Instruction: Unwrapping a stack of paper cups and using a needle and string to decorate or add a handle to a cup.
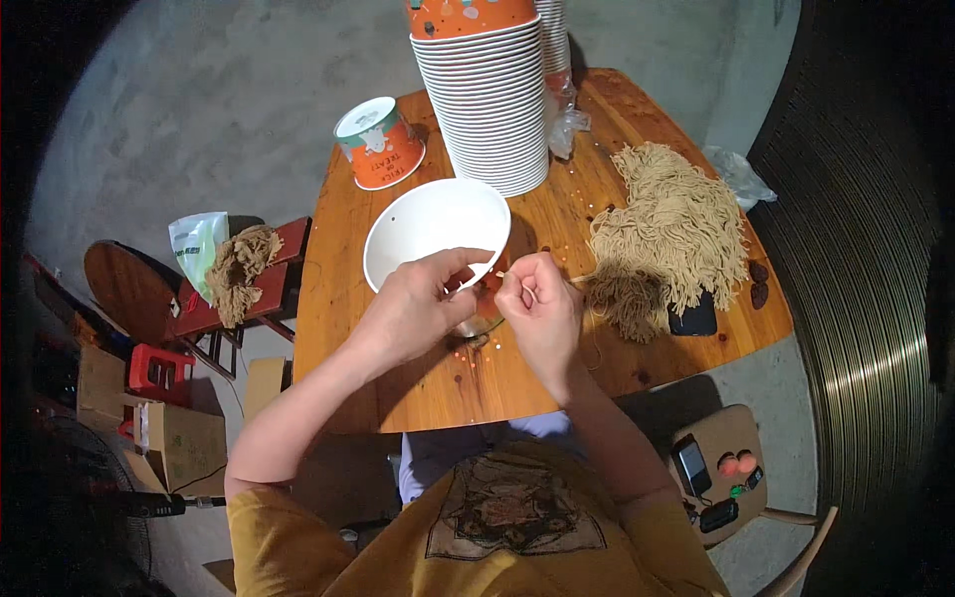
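Cream strand, pinched between fingertips of the right hand, should handle light, limp and soft: best held near its end. Fingers of the left hand curl beside the tub; whether gripping, I cannot tell.

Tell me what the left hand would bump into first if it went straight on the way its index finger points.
Probably the right hand: the left hand points rightward, toward it. Depth is unclear from this one view, so it might pass over or under instead.
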